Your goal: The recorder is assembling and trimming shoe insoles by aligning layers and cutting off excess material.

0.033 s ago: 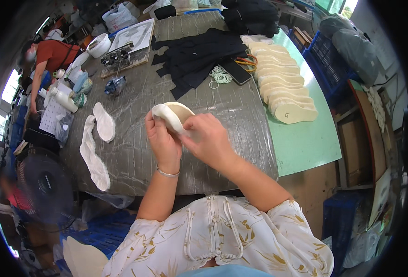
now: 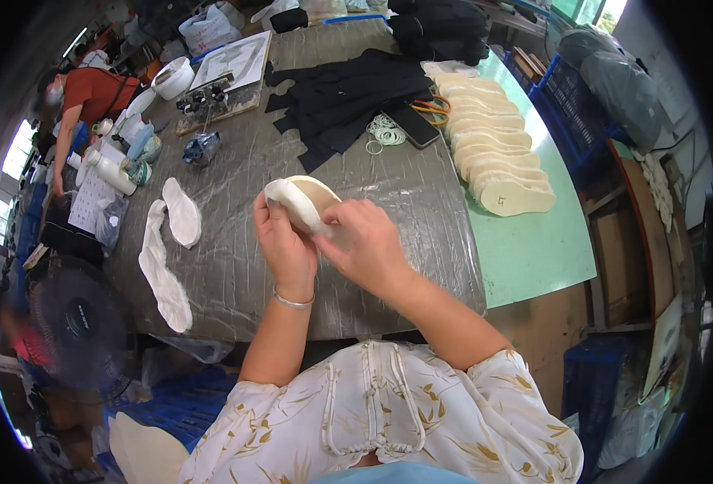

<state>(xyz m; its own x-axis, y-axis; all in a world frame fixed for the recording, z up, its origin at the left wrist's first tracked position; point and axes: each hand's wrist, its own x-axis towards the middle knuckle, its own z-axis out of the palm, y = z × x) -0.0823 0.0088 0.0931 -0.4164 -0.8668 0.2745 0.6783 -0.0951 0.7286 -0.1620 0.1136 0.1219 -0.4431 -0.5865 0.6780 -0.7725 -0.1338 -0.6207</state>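
Held piece: A curved cream-and-tan piece (image 2: 318, 197) is held up above the desk (image 2: 421, 274), nearer its front edge than its far one.
Left hand: The left hand (image 2: 284, 250) cups the piece from the left, its grip closed around the lower side; some fingertips are hidden from me.
Right hand: The right hand (image 2: 366, 242) bends in at the piece's right end, its grip drawn to a pinch at the rim; I cannot tell whether anything thin sits between thumb and finger.
Soft rim: An uneven pull from that pinch could pucker the padded white layer (image 2: 282, 196) or drag it askew of the tan face.
Bend: Too hard a squeeze between both hands might crease the curve.
Drop: Should the left grip slacken, the piece could slip onto the desk.
Left edge: A white sole-shaped piece (image 2: 182, 216) and a long white strip (image 2: 163, 274) lie loose here; a draught from the fan (image 2: 82, 323) by the front-left corner, if it is running, might shift them.
Right edge: Overlapping cream soles (image 2: 511, 198) line a green board (image 2: 534, 262) alongside; a wide swing of the right hand could knock the nearest out of order.
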